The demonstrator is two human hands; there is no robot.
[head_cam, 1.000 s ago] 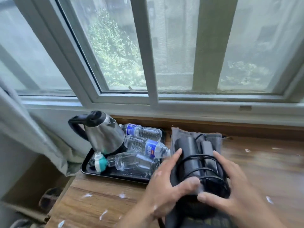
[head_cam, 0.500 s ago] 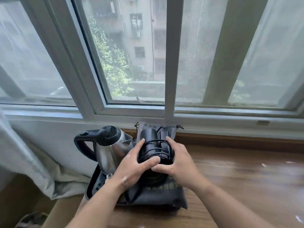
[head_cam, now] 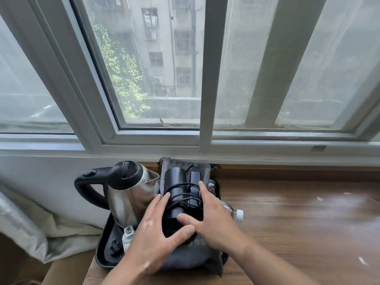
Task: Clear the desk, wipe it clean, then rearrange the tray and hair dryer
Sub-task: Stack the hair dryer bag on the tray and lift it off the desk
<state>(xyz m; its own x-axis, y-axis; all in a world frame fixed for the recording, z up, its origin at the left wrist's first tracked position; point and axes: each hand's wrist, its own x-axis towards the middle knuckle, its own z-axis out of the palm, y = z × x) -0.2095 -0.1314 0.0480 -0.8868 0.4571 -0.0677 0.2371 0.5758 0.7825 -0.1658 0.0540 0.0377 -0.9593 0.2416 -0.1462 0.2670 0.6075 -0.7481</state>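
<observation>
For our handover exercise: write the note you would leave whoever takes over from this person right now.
Left hand: fingers straight, resting on the dryer's left side.
Right hand: the same, on its right side.
Dryer lies on a grey bag atop the tray, beside the kettle; a bottle pokes out underneath.
Done: dryer stacked on tray.
Left: scraps lie on the desk; likely lift tray away, wipe, rearrange.
</observation>
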